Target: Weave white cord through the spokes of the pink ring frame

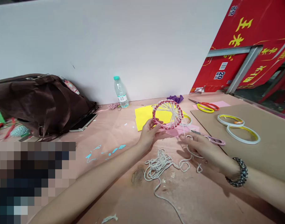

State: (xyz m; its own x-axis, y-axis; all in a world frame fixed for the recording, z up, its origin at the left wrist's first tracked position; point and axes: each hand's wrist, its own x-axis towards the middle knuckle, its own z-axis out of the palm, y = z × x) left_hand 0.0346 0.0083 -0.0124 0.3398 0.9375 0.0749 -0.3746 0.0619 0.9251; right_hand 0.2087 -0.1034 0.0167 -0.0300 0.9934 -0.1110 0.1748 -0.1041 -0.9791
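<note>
My left hand [150,130] grips the lower left rim of a round hoop [153,115], which is wrapped in red and white and held tilted above the table. White strands cross inside it, bunching toward its right side. From the hoop a taut length of white cord [183,128] runs down to my right hand [195,143], whose fingers are pinched on it. Loose cord trails below that hand to a tangled heap of white cord [159,165] on the tabletop. A dark beaded band circles my right wrist.
Yellow paper [142,116] and pink paper [195,128] lie behind the hands. Near my right hand are a pink-handled cutter [217,140], scissors [207,107] and tape rolls [243,133]. A water bottle [121,91], phone [83,123] and brown bag [39,102] stand or lie leftward.
</note>
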